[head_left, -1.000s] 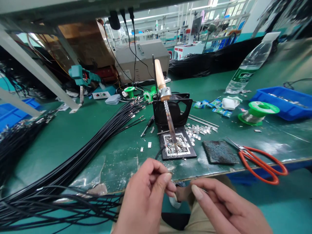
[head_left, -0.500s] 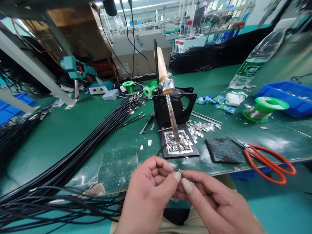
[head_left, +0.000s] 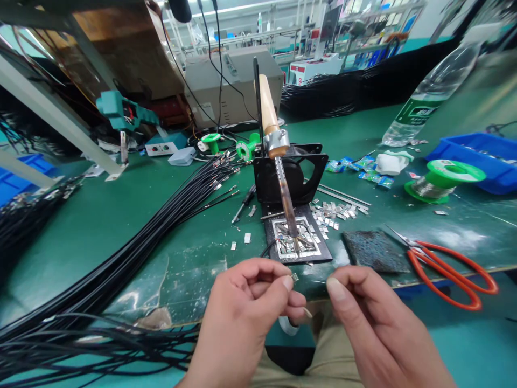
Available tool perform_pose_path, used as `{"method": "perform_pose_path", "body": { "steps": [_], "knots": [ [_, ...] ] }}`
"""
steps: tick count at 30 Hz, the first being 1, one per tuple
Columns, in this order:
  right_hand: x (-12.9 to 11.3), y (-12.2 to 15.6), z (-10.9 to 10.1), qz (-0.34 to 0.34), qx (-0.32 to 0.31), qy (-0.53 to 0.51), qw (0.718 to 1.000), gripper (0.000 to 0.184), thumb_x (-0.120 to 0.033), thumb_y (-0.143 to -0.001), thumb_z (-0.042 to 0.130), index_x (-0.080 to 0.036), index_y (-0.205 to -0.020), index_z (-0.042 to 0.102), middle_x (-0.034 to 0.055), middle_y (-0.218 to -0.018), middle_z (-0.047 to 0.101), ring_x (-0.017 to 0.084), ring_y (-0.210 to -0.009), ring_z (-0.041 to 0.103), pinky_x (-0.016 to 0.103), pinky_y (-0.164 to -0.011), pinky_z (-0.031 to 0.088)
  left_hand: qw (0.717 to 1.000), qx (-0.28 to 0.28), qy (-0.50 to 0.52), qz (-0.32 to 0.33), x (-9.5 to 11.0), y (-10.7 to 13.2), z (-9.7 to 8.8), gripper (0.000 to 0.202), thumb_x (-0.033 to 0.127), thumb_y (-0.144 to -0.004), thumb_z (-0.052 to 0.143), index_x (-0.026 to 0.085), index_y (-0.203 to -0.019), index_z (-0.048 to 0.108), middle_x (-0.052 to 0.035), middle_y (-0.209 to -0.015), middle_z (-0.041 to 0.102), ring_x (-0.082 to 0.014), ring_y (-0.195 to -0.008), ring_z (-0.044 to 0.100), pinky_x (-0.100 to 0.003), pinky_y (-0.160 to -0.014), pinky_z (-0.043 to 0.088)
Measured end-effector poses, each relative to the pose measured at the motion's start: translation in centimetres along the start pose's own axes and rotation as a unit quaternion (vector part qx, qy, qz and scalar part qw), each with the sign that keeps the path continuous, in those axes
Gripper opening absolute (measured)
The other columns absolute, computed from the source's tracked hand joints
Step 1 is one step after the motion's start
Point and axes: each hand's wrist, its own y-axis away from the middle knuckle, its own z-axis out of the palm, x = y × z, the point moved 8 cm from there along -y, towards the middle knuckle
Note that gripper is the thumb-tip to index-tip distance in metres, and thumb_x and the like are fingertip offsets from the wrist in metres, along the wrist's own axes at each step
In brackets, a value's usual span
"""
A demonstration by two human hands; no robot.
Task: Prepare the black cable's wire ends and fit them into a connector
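My left hand (head_left: 248, 307) pinches a small metal connector (head_left: 295, 277) between thumb and forefinger, just in front of the bench edge. To its right, my right hand (head_left: 374, 318) is closed on a thin silvery wire (head_left: 319, 282), whose tip sticks out toward the left hand. The two hands are apart. Beyond them, a soldering iron (head_left: 287, 207) with a wooden handle is clamped in a stand, tip down over a white-framed tray (head_left: 318, 249) of small metal parts. More small metal pieces (head_left: 337, 211) lie loose beside that tray.
Orange-handled scissors (head_left: 448, 272) and a dark scouring pad (head_left: 374, 250) lie right of the tray. Behind are a solder spool (head_left: 438, 183), blue bin (head_left: 476, 159) and water bottle (head_left: 424, 102). A bundle of black cables (head_left: 161, 226) crosses the left side. A black fan (head_left: 283, 178) stands behind the iron.
My right hand has moved away to the right, opening a gap between the hands. The thin wire now shows at its fingertips. My left hand still holds the connector, nearly in place.
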Motion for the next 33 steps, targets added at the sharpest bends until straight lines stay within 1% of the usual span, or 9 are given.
{"method": "perform_pose_path", "body": {
  "steps": [2, 4, 7, 10, 13, 18, 26, 28, 33],
  "knots": [
    [-0.5, -0.3, -0.1, -0.015, 0.022, -0.004, 1.000, 0.025, -0.044, -0.104, 0.057, -0.026, -0.087, 0.061, -0.0041, -0.068, 0.057, 0.013, -0.055, 0.054, 0.018, -0.050, 0.050, 1.000, -0.005, -0.001, 0.000, 0.0, -0.2, 0.1, 0.014, 0.025, -0.078, 0.085, 0.015, -0.080, 0.075, -0.0054, -0.067, 0.081, -0.0131, -0.058, 0.074, -0.019, -0.062, 0.060],
    [-0.9, -0.4, 0.0, -0.041, 0.020, -0.004, 0.999, 0.023, -0.040, -0.104, 0.059, -0.026, -0.086, 0.061, -0.0041, -0.071, 0.058, 0.011, -0.054, 0.054, 0.017, -0.049, 0.050, 1.000, -0.008, 0.002, 0.000, 0.0, -0.3, 0.2, 0.014, 0.025, -0.078, 0.085, 0.014, -0.082, 0.076, -0.0055, -0.068, 0.081, -0.0132, -0.059, 0.074, -0.019, -0.062, 0.061],
    [-0.9, -0.7, 0.3, -0.071, -0.005, -0.011, 0.997, 0.018, -0.036, -0.105, 0.059, -0.026, -0.090, 0.063, -0.0017, -0.083, 0.067, 0.011, -0.065, 0.066, 0.016, -0.060, 0.057, 1.000, -0.010, 0.014, 0.001, 0.1, -0.6, 0.3, 0.015, 0.025, -0.077, 0.086, 0.014, -0.082, 0.077, -0.0053, -0.067, 0.081, -0.0132, -0.059, 0.074, -0.020, -0.062, 0.062],
    [-0.2, -1.1, 0.7, -0.051, -0.028, -0.038, 0.998, 0.016, -0.037, -0.106, 0.058, -0.026, -0.096, 0.066, 0.0009, -0.092, 0.075, 0.013, -0.077, 0.076, 0.017, -0.070, 0.062, 1.000, -0.011, 0.027, 0.003, 0.3, -0.8, 0.4, 0.016, 0.024, -0.076, 0.087, 0.014, -0.082, 0.076, -0.0050, -0.067, 0.080, -0.0132, -0.058, 0.072, -0.021, -0.061, 0.062],
    [0.2, -1.4, 1.2, -0.023, -0.053, -0.052, 0.997, 0.018, -0.040, -0.106, 0.058, -0.026, -0.100, 0.067, 0.0021, -0.090, 0.080, 0.015, -0.077, 0.079, 0.019, -0.070, 0.064, 0.999, -0.017, 0.035, 0.000, 0.4, -1.0, 0.6, 0.016, 0.024, -0.076, 0.087, 0.013, -0.080, 0.075, -0.0053, -0.066, 0.080, -0.0133, -0.057, 0.072, -0.022, -0.061, 0.062],
    [0.3, -1.3, 1.4, -0.009, -0.063, -0.070, 0.996, 0.020, -0.042, -0.106, 0.058, -0.025, -0.099, 0.067, 0.0046, -0.093, 0.083, 0.017, -0.079, 0.081, 0.021, -0.071, 0.066, 0.999, -0.013, 0.036, -0.003, 0.4, -1.3, 0.6, 0.019, 0.024, -0.074, 0.089, 0.012, -0.079, 0.075, -0.0064, -0.068, 0.080, -0.0142, -0.060, 0.074, -0.021, -0.062, 0.063],
    [0.1, -1.9, 1.8, -0.009, -0.080, -0.090, 0.993, 0.019, -0.039, -0.107, 0.058, -0.024, -0.099, 0.065, 0.0023, -0.089, 0.083, 0.014, -0.075, 0.080, 0.019, -0.069, 0.065, 1.000, -0.010, 0.027, -0.007, 0.6, -1.3, 0.5, 0.016, 0.023, -0.074, 0.088, 0.014, -0.079, 0.076, -0.0053, -0.068, 0.080, -0.0137, -0.059, 0.074, -0.021, -0.061, 0.062],
    [-0.1, -1.9, 1.8, 0.001, -0.073, -0.095, 0.993, 0.020, -0.041, -0.106, 0.059, -0.024, -0.098, 0.066, 0.0030, -0.088, 0.083, 0.015, -0.075, 0.080, 0.020, -0.069, 0.065, 1.000, -0.010, 0.027, -0.007, 0.6, -1.3, 0.5, 0.015, 0.023, -0.075, 0.087, 0.014, -0.080, 0.077, -0.0054, -0.068, 0.080, -0.0135, -0.059, 0.074, -0.020, -0.062, 0.062],
    [-0.5, -1.8, 1.3, 0.040, -0.016, -0.112, 0.993, 0.026, -0.047, -0.101, 0.063, -0.023, -0.092, 0.065, 0.0024, -0.082, 0.081, 0.017, -0.070, 0.078, 0.024, -0.067, 0.064, 1.000, -0.015, 0.025, 0.002, 0.8, -1.6, 0.7, 0.014, 0.023, -0.077, 0.087, 0.014, -0.080, 0.077, -0.0052, -0.067, 0.080, -0.0132, -0.059, 0.074, -0.020, -0.062, 0.062]
  ]
}}
